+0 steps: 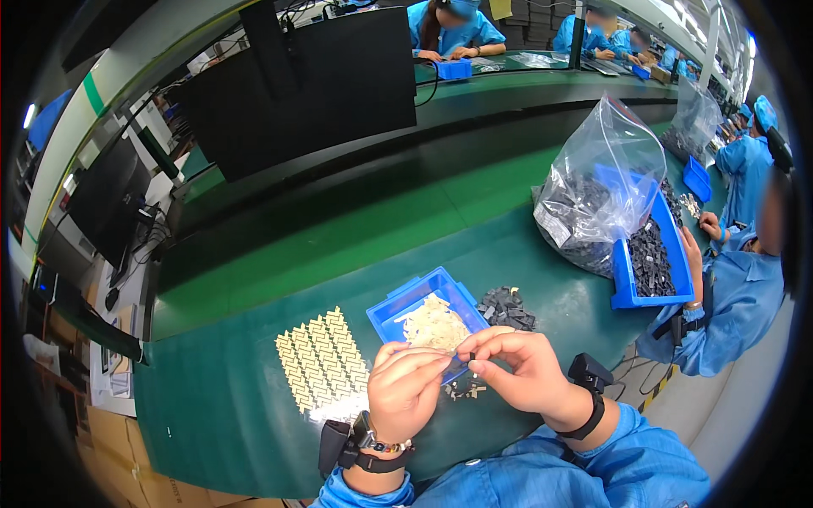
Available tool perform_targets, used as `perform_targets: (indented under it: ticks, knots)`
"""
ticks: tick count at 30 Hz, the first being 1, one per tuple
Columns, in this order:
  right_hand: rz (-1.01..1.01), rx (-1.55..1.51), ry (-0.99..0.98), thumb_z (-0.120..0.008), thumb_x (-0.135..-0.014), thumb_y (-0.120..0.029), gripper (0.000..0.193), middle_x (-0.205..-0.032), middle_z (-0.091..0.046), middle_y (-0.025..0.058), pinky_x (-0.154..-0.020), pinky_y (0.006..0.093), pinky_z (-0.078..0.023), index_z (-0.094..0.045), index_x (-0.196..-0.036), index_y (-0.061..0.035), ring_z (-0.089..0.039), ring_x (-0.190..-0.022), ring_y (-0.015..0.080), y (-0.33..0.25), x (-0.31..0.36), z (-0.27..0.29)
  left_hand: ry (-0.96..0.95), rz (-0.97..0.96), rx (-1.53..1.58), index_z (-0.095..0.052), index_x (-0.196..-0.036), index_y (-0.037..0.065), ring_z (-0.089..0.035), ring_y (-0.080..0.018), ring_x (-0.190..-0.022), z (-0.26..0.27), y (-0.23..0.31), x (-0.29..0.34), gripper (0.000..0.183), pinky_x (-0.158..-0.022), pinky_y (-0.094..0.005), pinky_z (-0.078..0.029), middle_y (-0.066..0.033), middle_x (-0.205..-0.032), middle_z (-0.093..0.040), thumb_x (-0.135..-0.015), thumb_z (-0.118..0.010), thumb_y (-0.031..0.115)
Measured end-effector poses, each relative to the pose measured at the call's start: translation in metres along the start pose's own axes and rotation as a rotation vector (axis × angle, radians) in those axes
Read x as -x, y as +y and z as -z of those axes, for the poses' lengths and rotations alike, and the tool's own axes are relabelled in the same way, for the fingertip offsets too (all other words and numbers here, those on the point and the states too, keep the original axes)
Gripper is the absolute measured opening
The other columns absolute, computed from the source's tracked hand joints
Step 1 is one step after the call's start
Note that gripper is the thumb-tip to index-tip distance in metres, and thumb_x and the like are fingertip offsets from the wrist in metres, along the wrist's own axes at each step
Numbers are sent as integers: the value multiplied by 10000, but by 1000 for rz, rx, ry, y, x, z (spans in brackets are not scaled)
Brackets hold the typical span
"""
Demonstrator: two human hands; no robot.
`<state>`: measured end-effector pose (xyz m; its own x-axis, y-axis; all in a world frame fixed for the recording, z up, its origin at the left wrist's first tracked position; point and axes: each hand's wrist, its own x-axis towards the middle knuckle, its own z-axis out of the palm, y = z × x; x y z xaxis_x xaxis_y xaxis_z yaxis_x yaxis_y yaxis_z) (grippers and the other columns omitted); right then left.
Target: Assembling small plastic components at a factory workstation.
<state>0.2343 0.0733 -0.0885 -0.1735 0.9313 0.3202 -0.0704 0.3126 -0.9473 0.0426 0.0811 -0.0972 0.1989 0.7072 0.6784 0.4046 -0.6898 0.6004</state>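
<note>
My left hand [405, 388] and my right hand [523, 366] meet above the near edge of a blue bin [386, 315]. Between the thumb and fingers of my right hand is a small black piece [472, 356]. The fingertips of my left hand are pinched together close beside it; what they hold, if anything, is too small to make out. Cream-coloured small parts [434, 322] are heaped in the bin. To its right is a pile of small black pieces [506, 308]. A sheet of cream pieces in a zigzag pattern [322, 360] lies left of my hands.
A large clear bag of black pieces [580, 203] stands at the right, beside a long blue bin [625, 292] of black pieces. Close by sits a co-worker in a blue sleeve [720, 326]. A black monitor panel [296, 102] rises at the back left. Other people work across the bench.
</note>
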Motion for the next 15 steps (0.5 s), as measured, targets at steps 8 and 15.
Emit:
perform_targets:
  ticks: [8,15]
  knots:
    - [-158,-42,-24,-713,-848,-7,52,-1012,-708,123,-779,257,-553,-701,-883,30,-678,-866,128,-3,3,-1,-3,-16,8,-731,-902,43,-720,-227,-848,-2,-1,1,178,-814,-377,-473,-94,-878,-742,-754,-698,-49]
    - [-148,-10,-11,-725,-831,-11,68,-986,-711,132,-767,260,-560,-705,-874,37,-684,-848,127,-1,3,-2,9,3,10,-736,-885,40,-720,-227,-853,-3,-1,2,164,-827,-381,-473,-92,-878,-743,-750,-703,-46]
